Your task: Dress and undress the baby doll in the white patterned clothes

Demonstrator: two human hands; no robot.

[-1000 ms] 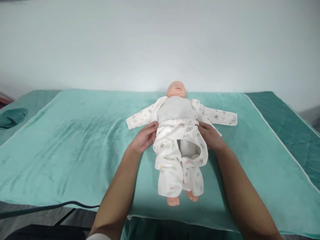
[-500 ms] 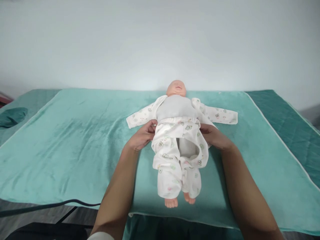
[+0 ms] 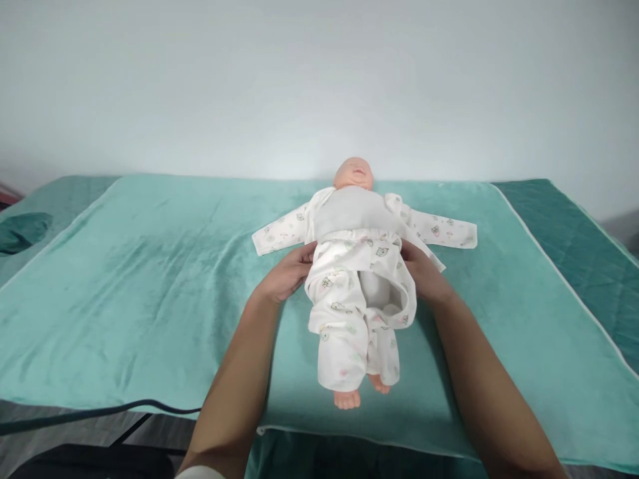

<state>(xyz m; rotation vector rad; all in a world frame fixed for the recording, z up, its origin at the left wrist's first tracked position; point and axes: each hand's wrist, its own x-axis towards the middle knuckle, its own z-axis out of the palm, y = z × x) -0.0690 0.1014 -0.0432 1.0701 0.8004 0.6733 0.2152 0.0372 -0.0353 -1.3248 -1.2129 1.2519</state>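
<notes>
A baby doll lies on its back, head toward the wall and feet toward me. White printed trousers cover its legs, with a wide opening at the crotch; the waistband sits across the grey-white torso. A white printed baby top lies open under the doll, its sleeves stretched out to both sides. My left hand is closed on the trousers at the left of the waist, fingertips partly tucked behind the cloth. On the right side of the waist my right hand grips the trousers too, most of its fingers hidden.
A light green plush blanket spreads under the doll, over a darker green quilted cover. Behind stands a pale wall. A dark cable and a black object are at the lower left.
The trousers' waistband and legs have shifted slightly upward, and the doll's feet have moved a little up and tilted. Both hands stay at the waist, the right one slightly further in.
</notes>
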